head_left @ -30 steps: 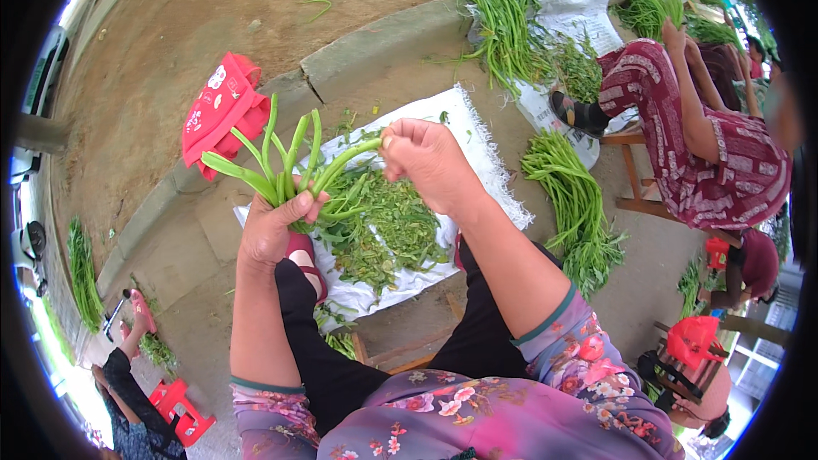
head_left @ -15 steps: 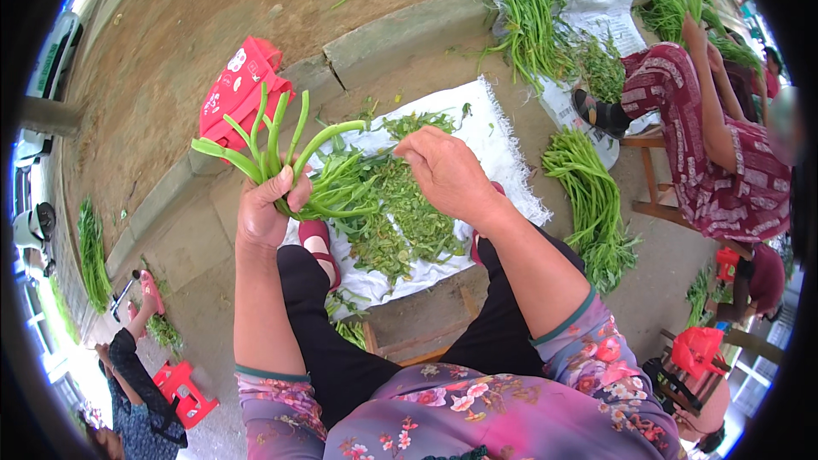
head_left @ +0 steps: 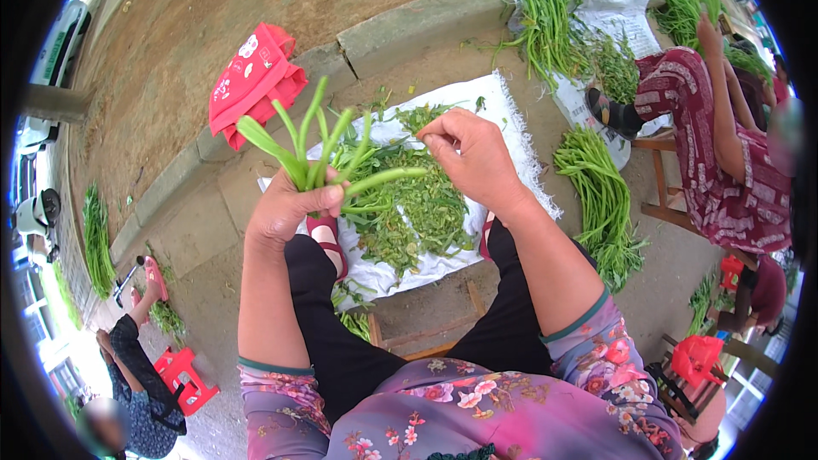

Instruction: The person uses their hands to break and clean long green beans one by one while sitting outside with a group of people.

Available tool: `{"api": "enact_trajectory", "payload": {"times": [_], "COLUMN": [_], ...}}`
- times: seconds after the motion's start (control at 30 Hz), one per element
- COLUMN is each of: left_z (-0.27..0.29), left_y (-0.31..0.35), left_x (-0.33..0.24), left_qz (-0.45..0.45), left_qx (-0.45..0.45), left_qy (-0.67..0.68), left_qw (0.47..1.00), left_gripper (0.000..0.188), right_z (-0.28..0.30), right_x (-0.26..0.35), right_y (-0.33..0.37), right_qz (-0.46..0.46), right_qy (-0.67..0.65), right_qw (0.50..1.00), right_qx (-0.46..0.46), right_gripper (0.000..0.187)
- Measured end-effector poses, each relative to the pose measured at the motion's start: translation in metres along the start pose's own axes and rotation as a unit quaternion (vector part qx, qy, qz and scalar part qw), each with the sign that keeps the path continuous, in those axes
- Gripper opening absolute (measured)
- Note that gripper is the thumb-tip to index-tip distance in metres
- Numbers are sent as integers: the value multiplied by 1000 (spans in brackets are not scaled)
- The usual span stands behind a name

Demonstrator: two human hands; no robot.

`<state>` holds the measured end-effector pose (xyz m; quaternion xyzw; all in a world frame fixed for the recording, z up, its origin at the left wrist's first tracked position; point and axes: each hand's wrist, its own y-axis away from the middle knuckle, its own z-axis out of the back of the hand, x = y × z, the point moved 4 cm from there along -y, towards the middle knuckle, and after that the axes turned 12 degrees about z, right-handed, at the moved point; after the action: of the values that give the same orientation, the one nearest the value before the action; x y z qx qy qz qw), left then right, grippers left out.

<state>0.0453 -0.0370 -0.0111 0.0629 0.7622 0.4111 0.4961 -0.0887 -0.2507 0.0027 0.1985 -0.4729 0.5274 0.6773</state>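
My left hand [head_left: 294,204] is wrapped round a bunch of leafy greens [head_left: 315,153], which look like water spinach, their thick stem ends fanning upward. The lower leaves are partly hidden behind the hand. To its right my right hand [head_left: 469,158] is held apart from the bunch, thumb and fingers brought together in a pinch; anything between them is too small to make out. Below both hands a white woven sack [head_left: 511,149] lies flat between my feet, strewn with torn leaves and short bits [head_left: 426,213].
A red bag [head_left: 256,85] lies by the concrete kerb [head_left: 426,30]. Bundled greens [head_left: 601,204] rest at right, with larger heaps [head_left: 541,8] farther off. A person in patterned maroon clothes [head_left: 699,136] sits at right; another [head_left: 141,383] sits lower left near a red stool [head_left: 183,379].
My left hand has shifted right with the bunch, and the stem ends now lean toward my right hand. My right hand has moved slightly right and up. The view has shifted a little.
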Motion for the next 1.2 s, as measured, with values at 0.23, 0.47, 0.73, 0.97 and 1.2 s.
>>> {"api": "enact_trajectory", "payload": {"times": [0.23, 0.47, 0.73, 0.97, 1.2], "left_z": [-19, -22, -25, -32, -21], "left_y": [2, 0, -3, -6, -2], "left_x": [1, 1, 5, 7, 1], "left_qz": [42, 58, 68, 62, 56], "left_qx": [47, 68, 96, 140, 66], "left_qy": [-31, -73, -109, -104, -77], "left_qw": [998, 993, 987, 983, 993], "left_gripper": [31, 27, 27, 27, 28], "right_z": [4, 3, -5, -12, -6], "right_x": [1, 2, -2, -6, -3], "right_y": [-1, -3, -1, 6, 5], "right_qz": [-16, 4, -29, -58, -87], "right_qy": [-7, -46, -183, -229, -239], "right_qw": [1000, 999, 982, 964, 964], "right_qx": [-3, -20, 40, 126, 82], "right_gripper": [8, 11, 19, 25, 20]}}
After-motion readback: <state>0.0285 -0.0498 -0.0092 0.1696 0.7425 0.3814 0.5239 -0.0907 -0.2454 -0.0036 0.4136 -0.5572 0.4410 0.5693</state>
